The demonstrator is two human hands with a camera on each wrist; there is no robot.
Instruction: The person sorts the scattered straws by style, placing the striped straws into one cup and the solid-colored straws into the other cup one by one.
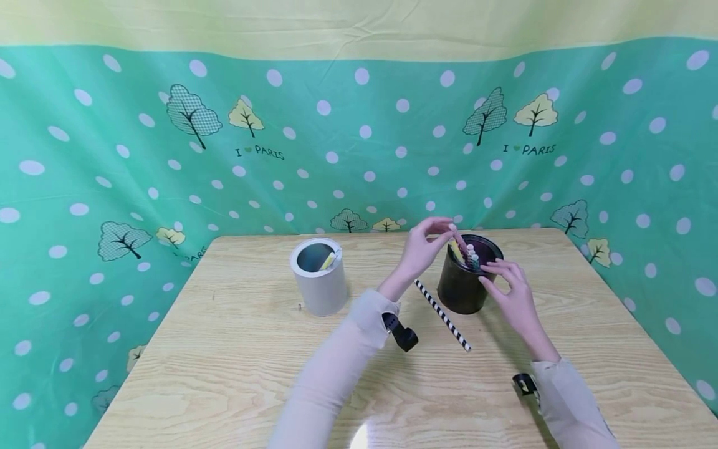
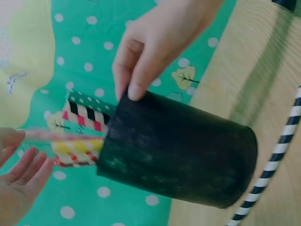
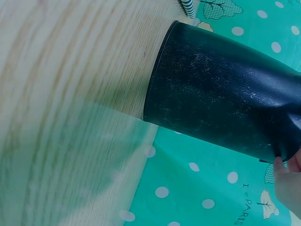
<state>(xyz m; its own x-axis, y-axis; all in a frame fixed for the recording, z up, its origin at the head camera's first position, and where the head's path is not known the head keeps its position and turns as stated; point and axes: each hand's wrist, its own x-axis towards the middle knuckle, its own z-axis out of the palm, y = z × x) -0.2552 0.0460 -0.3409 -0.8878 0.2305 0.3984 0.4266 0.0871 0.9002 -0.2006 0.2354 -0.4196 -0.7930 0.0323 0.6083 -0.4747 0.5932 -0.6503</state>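
A black cylindrical pot [image 1: 461, 288] stands on the table's right half, holding several patterned paper straws [image 2: 87, 113]. My left hand [image 1: 423, 246] pinches the upper end of a pinkish straw [image 2: 66, 136] whose lower part is inside the pot; it looks blurred in the left wrist view. Beside it a yellow-and-white straw [image 2: 79, 145] leans out of the rim. My right hand [image 1: 513, 293] grips the pot's near right rim between thumb and fingers, also seen in the left wrist view. A black-and-white striped straw [image 1: 443, 315] lies on the table in front of the pot.
A white cylindrical pot [image 1: 322, 290] stands to the left, with a yellow straw [image 1: 328, 261] and a pale one inside. Both stand on a light wooden table [image 1: 235, 349]. A green dotted curtain [image 1: 314, 143] hangs behind the table and along its sides.
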